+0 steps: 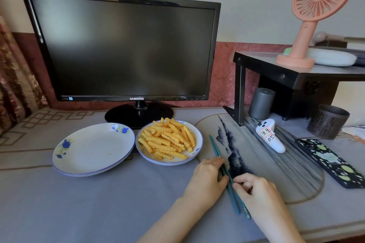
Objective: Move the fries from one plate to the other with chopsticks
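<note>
A white plate with blue flowers [199, 145] holds a heap of crinkle-cut fries [167, 138], just in front of the monitor stand. An empty matching plate [92, 150] sits touching it on the left. A pair of teal chopsticks [214, 145] lies on the table right of the fries plate, tips pointing away from me. My left hand [207, 179] pinches the chopsticks near their middle between fingers and thumb. My right hand [254, 191] curls its fingertips round them a little lower down. The chopsticks' back ends stick out between my wrists.
A black monitor [122, 49] stands behind the plates. On the right are a black shelf [296, 73] with a pink fan [316, 6], a grey canister [261, 102], a white controller [270, 136], a dark cup [327, 122] and a patterned phone [333, 162].
</note>
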Demonstrator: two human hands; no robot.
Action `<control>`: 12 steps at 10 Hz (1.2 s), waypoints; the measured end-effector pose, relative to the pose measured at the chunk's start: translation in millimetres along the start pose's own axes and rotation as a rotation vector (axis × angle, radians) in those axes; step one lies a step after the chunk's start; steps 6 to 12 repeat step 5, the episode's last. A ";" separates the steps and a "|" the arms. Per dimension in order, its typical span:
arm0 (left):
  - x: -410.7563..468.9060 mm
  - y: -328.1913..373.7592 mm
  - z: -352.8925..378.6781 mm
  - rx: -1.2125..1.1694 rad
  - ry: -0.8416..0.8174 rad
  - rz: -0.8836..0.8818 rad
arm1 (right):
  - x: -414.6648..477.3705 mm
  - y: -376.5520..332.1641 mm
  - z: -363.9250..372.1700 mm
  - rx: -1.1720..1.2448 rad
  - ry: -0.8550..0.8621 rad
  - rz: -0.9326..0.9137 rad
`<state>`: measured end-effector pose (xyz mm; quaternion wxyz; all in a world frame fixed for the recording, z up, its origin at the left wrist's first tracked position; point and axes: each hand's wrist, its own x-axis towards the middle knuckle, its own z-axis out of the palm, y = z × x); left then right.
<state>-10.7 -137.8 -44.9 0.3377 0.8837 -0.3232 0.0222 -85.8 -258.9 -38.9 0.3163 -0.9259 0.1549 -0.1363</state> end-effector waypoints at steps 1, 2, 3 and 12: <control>2.2 -5.7 1.8 -0.011 0.009 0.020 | 3.0 -0.3 0.3 -0.006 0.018 0.002; 0.6 -6.2 2.9 -0.012 0.013 0.028 | 5.0 -0.6 1.6 0.001 0.021 -0.005; -0.2 -5.7 1.9 -0.008 0.029 0.032 | 6.0 0.8 1.9 -0.010 0.027 -0.014; -0.6 -6.7 1.0 -0.091 0.065 0.015 | 6.9 -1.8 1.2 0.000 0.052 0.012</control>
